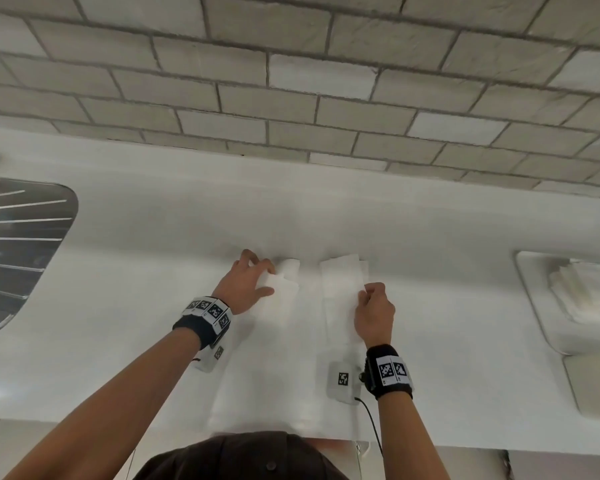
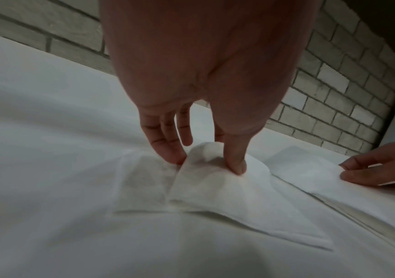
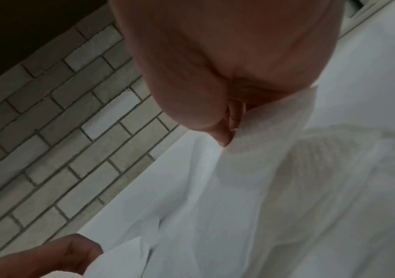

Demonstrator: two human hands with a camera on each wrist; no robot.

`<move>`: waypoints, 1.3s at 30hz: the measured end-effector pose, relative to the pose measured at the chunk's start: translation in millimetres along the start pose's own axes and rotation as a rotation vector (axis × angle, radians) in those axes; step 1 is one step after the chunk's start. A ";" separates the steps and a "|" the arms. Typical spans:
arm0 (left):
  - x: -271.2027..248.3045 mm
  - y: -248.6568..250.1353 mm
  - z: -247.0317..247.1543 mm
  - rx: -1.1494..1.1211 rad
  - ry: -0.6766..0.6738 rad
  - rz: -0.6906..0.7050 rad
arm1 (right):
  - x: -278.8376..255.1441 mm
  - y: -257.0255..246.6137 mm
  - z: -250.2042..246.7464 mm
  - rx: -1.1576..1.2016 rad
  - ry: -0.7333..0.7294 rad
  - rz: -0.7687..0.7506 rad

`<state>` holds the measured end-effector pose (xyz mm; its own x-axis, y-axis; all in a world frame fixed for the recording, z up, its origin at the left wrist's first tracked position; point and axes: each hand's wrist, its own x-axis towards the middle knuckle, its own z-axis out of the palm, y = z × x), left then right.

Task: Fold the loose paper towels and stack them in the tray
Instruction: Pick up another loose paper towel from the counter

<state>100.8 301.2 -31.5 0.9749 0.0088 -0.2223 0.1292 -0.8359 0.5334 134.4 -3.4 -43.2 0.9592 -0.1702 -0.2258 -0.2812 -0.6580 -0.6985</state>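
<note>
A loose white paper towel [image 1: 342, 278] lies spread on the white counter in front of me, its far end lifted and curled. My left hand [image 1: 270, 279] pinches the far left flap between thumb and fingers; the left wrist view shows the thumb [image 2: 236, 163] pressing the curled towel [image 2: 215, 188]. My right hand [image 1: 366, 292] pinches the far right edge, seen close in the right wrist view as my right hand [image 3: 227, 139] on the towel [image 3: 251, 188]. The white tray [image 1: 530, 289] stands at the right and holds a stack of folded towels [image 1: 589, 292].
A steel sink drainer [image 1: 18, 237] is set into the counter at the left. A brick-tile wall [image 1: 291, 81] runs along the back. A pale box [image 1: 593, 386] sits in front of the tray. The counter's front edge [image 1: 84, 424] is close to my body.
</note>
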 end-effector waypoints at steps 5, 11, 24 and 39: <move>-2.3 -4.0 -5.5 -0.084 0.103 0.042 | -12.4 -3.3 -1.5 -0.034 0.036 0.032; -29.1 19.6 -37.3 -0.258 0.311 0.262 | -48.2 -40.9 -12.6 0.105 0.070 -0.365; -46.5 116.1 -50.6 -0.723 0.129 0.190 | -78.3 -85.2 -9.4 0.828 -0.049 -0.191; -0.1 -8.0 -12.9 0.146 0.016 -0.221 | -10.2 14.9 -14.9 -0.003 0.002 -0.034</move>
<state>101.9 314.9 -25.3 0.9288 0.2082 -0.3066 0.3134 -0.8828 0.3498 120.8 -22.3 -41.2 0.9683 -0.1489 -0.2008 -0.2483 -0.6656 -0.7038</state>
